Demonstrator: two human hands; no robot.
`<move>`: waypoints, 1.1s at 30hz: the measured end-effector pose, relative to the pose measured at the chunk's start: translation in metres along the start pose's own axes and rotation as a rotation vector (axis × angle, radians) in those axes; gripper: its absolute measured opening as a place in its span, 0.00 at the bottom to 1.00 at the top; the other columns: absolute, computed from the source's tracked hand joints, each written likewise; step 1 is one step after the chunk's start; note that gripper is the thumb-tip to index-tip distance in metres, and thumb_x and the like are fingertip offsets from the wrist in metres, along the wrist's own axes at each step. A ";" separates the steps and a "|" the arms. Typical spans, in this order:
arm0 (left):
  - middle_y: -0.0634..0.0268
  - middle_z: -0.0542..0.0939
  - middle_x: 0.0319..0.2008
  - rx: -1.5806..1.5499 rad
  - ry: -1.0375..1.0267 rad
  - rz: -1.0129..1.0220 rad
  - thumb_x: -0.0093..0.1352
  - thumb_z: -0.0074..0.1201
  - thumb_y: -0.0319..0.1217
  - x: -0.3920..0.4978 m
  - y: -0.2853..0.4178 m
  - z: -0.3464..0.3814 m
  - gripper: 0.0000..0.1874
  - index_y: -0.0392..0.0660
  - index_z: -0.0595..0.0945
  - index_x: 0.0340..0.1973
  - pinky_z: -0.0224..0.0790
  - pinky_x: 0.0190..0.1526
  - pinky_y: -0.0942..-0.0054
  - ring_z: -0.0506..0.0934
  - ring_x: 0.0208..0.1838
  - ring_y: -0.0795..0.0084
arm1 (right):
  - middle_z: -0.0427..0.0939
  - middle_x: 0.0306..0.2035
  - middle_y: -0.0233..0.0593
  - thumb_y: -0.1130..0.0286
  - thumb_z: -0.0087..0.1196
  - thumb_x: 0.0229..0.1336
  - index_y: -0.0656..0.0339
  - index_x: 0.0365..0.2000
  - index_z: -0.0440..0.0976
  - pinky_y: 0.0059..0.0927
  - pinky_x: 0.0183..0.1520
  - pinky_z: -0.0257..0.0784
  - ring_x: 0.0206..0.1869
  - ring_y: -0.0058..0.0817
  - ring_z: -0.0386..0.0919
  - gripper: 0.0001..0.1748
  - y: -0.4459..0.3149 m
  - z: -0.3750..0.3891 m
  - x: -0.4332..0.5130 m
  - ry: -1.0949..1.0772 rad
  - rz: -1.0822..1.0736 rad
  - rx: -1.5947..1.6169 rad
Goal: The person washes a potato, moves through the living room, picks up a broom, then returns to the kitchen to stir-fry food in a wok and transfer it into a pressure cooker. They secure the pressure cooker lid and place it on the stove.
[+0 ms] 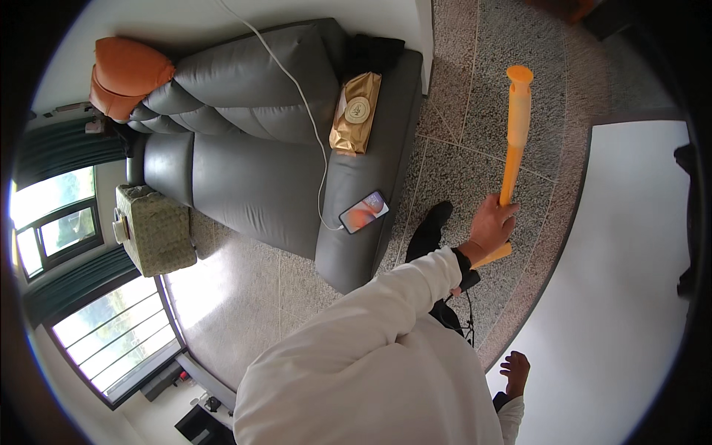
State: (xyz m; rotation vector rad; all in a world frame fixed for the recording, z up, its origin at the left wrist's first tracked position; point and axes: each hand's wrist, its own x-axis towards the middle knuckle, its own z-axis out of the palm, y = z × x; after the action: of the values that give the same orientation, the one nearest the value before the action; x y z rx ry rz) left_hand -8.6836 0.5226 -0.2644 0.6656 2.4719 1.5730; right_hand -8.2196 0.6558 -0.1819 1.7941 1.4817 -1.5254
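My left hand [492,225] is closed around an orange plastic rod [510,172]. Its longer part points away from me and carries a paler sleeve [519,119] and a flared round end. A short yellow-orange piece [492,257] shows on the other side of the fist, partly hidden by the wrist. My right hand [516,374] hangs low on the right with nothing visible in it, its fingers loosely bent and apart. Behind it lies a white surface [606,250] with a dark edge. Near my left wrist is a black device [470,280] with dangling thin cables [470,317].
A grey leather sofa [261,183] stands on the left. On its arm lie a gold pack [356,114], black cloth [375,53] and a lit phone [364,212] on a white cable [303,97]. Beyond are an orange cushion [125,75], a stone-textured block [156,233] and windows [114,336].
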 end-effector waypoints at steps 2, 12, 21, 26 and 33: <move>0.52 0.72 0.50 -0.053 -0.053 -0.065 0.68 0.61 0.29 -0.027 0.022 0.003 0.20 0.49 0.83 0.57 0.77 0.44 0.53 0.78 0.47 0.48 | 0.80 0.34 0.36 0.61 0.54 0.68 0.63 0.49 0.76 0.25 0.26 0.75 0.28 0.25 0.79 0.17 0.018 -0.003 -0.005 0.016 -0.007 0.030; 0.54 0.74 0.53 -0.085 -0.163 0.098 0.71 0.60 0.33 -0.170 0.111 0.045 0.19 0.47 0.81 0.58 0.77 0.45 0.57 0.79 0.49 0.55 | 0.79 0.32 0.37 0.61 0.54 0.66 0.60 0.47 0.75 0.30 0.25 0.76 0.27 0.29 0.80 0.16 0.270 -0.047 -0.016 -0.010 0.059 0.294; 0.48 0.69 0.56 -0.054 -0.389 0.390 0.71 0.59 0.31 -0.257 0.187 0.098 0.23 0.44 0.79 0.62 0.71 0.53 0.56 0.74 0.53 0.52 | 0.83 0.33 0.40 0.67 0.55 0.63 0.62 0.41 0.79 0.33 0.28 0.80 0.29 0.29 0.84 0.11 0.446 -0.027 -0.133 0.289 0.099 0.633; 0.45 0.68 0.60 -0.139 -0.794 0.489 0.76 0.55 0.31 -0.272 0.201 0.148 0.17 0.41 0.81 0.59 0.73 0.50 0.58 0.76 0.53 0.54 | 0.83 0.32 0.38 0.65 0.56 0.63 0.62 0.40 0.80 0.32 0.29 0.81 0.30 0.29 0.84 0.12 0.515 0.078 -0.201 0.462 0.244 0.848; 0.49 0.69 0.60 0.025 -0.958 0.859 0.76 0.53 0.29 -0.355 0.239 0.185 0.14 0.44 0.83 0.56 0.73 0.49 0.59 0.77 0.52 0.54 | 0.81 0.32 0.33 0.63 0.52 0.67 0.60 0.38 0.78 0.36 0.33 0.82 0.34 0.28 0.85 0.11 0.590 0.282 -0.283 0.431 0.132 0.739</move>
State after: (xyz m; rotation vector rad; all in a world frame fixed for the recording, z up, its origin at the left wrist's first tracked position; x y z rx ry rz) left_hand -8.2336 0.6062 -0.1767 2.0569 1.5120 0.9377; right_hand -7.8164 0.0703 -0.2350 2.7167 0.9652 -1.8434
